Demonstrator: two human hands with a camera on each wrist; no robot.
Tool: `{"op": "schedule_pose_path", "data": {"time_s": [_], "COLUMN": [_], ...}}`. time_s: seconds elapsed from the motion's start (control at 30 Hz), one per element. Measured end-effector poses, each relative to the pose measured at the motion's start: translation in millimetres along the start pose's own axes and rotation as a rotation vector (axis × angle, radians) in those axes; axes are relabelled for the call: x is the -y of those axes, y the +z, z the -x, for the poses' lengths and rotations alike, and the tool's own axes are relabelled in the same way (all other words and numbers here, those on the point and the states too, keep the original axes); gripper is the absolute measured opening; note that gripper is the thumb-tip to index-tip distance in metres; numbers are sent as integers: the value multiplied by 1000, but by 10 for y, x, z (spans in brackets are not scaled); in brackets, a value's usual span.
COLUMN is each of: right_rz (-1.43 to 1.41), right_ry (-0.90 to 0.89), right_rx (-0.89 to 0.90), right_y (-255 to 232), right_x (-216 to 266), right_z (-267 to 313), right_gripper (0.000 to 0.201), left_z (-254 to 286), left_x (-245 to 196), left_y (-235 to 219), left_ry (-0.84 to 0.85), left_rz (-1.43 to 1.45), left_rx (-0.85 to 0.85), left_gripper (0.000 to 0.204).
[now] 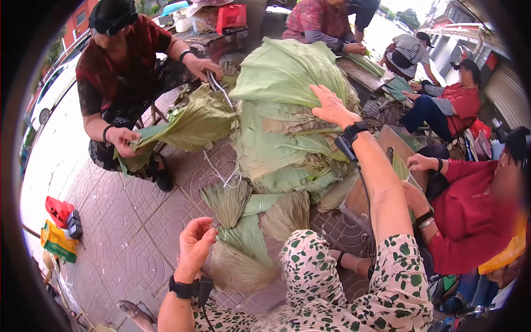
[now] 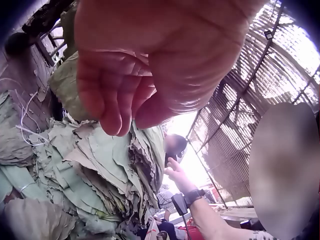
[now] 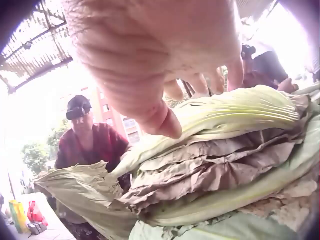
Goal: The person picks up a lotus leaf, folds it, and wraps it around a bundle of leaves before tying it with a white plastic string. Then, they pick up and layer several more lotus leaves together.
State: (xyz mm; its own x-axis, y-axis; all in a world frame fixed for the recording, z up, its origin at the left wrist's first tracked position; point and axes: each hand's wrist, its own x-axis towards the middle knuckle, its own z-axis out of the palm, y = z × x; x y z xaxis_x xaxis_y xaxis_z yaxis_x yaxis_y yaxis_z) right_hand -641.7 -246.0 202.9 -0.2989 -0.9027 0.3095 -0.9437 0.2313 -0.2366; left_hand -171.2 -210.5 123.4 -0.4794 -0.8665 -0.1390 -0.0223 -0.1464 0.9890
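A tall pile of large dried green leaves (image 1: pixel 293 77) stands in front of me, its upper leaf broad and pale green. My right hand (image 1: pixel 334 108) reaches over the pile's right side with fingers extended. In the right wrist view its thumb and fingertips are right at the ribbed top leaf (image 3: pixel 240 112), above brown, crinkled layers. My left hand (image 1: pixel 194 243) is raised before my lap, fingers loosely bent and thumb near their tips; no leaf shows in it. Below the pile, tied fan-shaped leaf bundles (image 1: pixel 243 268) lie on the paving.
Across on the left, a seated person (image 1: pixel 124 72) holds a large leaf (image 1: pixel 202 119) and a metal tool. To my right a person in red (image 1: pixel 470 210) sits beside a board (image 1: pixel 354 202). White string (image 1: pixel 224 174) trails near the pile. Bags (image 1: pixel 58 238) stand on the left paving.
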Motion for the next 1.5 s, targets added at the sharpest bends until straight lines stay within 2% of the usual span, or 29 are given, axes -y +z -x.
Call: {"op": "schedule_pose_path", "data": {"time_s": [0.03, 0.1, 0.13, 0.17, 0.23, 0.27, 0.33, 0.37, 0.4, 0.43, 0.47, 0.5, 0.57, 0.63, 0.67, 0.7, 0.73, 0.77, 0.83, 0.9, 0.97, 1.07, 1.1, 1.17, 1.23, 1.37, 1.43, 1.47, 1.5], "right_rz": [76, -50, -251, -466, -873, -1048, -1139, -1146, -1263, -1373, -1376, -1315, -1252, -1080, -1018, -996, -1016, -1033, -1074, -1341, -1329, -1211, -1222, -1135, -1141, -1218, -1190, -1169, -1093], "right_ry": [-38, -185, -288, -299, -52, -36, -42, -43, 11, 65, 64, 89, 113, 86, 23, 55, 83, 108, 123, 167, 203, 191, 169, 164, 142, 128, 138, 128, 132], "right_rx": [-110, -216, -229, -112, 425, 566, 861, 849, 711, 568, 559, 521, 495, 338, 312, 310, 300, 292, 336, 260, 205, 188, 224, 163, 178, 256, 269, 271, 289], "right_y": [4, 39, 160, 303, 365, 506, 634, 612, 582, 508, 399, 289, 182, 149, 110, 79, 23, -11, -14, -19, -19, 139, 188, 178, 184, 200, 163, 106, 57], "right_x": [75, 253, 287, 349, 559, 601, 683, 729, 747, 757, 756, 744, 711, 687, 652, 642, 671, 675, 656, 697, 763, 721, 685, 669, 658, 640, 683, 730, 745], "right_z": [158, 624, 916, 1244, 1915, 2231, 2733, 2923, 3099, 3224, 3322, 3416, 3625, 3839, 3943, 4083, 4204, 4318, 4550, 4739, 4892, 5073, 5109, 5131, 5112, 4985, 4931, 4914, 4885], "right_gripper": [67, 60, 54, 53, 57, 61, 60, 60, 61, 63, 63, 64, 65, 69, 75, 79, 78, 78, 80, 81, 81, 82, 82, 82, 81, 76, 75, 75, 75], "left_z": [-54, -151, -191, -235, -334, -376, -379, -322, -236, -124, 5, 134, 374, 714, 891, 1069, 1218, 1341, 1590, 1596, 1594, 1591, 1621, 1693, 1820, 1985, 1817, 1808, 1880], "left_x": [39, 130, 160, 196, 273, 323, 368, 362, 380, 406, 470, 570, 1014, 1281, 1364, 1440, 1569, 1685, 1879, 1931, 1808, 1917, 1941, 1886, 1757, 1717, 1959, 1969, 1760], "left_y": [45, 151, 219, 276, 370, 403, 577, 679, 837, 996, 1141, 1254, 1357, 1383, 1413, 1419, 1392, 1375, 1321, 1182, 1121, 938, 909, 900, 909, 982, 920, 913, 952], "left_ry": [13, 26, 37, 44, 48, 69, 103, 115, 115, 122, 44, -37, -86, -264, -303, -342, -368, -374, -549, -678, -596, -534, -537, -538, -487, -436, -453, -400, -437], "left_rz": [-13, -120, -153, -162, -316, -328, -293, -248, -110, -118, -45, 32, 187, 207, 195, 184, 216, 225, 202, 393, 387, 472, 461, 461, 349, 394, 371, 341, 384], "left_rx": [41, 143, 165, 185, 219, 255, 261, 254, 235, 241, 249, 253, 148, 22, 18, 10, 80, 57, 193, 222, 16, -132, -110, -117, -91, -149, -150, -152, -239], "left_gripper": [24, 23, 23, 23, 23, 25, 25, 25, 24, 24, 23, 23, 23, 26, 25, 24, 24, 24, 24, 20, 21, 22, 22, 22, 23, 25, 23, 21, 17]}}
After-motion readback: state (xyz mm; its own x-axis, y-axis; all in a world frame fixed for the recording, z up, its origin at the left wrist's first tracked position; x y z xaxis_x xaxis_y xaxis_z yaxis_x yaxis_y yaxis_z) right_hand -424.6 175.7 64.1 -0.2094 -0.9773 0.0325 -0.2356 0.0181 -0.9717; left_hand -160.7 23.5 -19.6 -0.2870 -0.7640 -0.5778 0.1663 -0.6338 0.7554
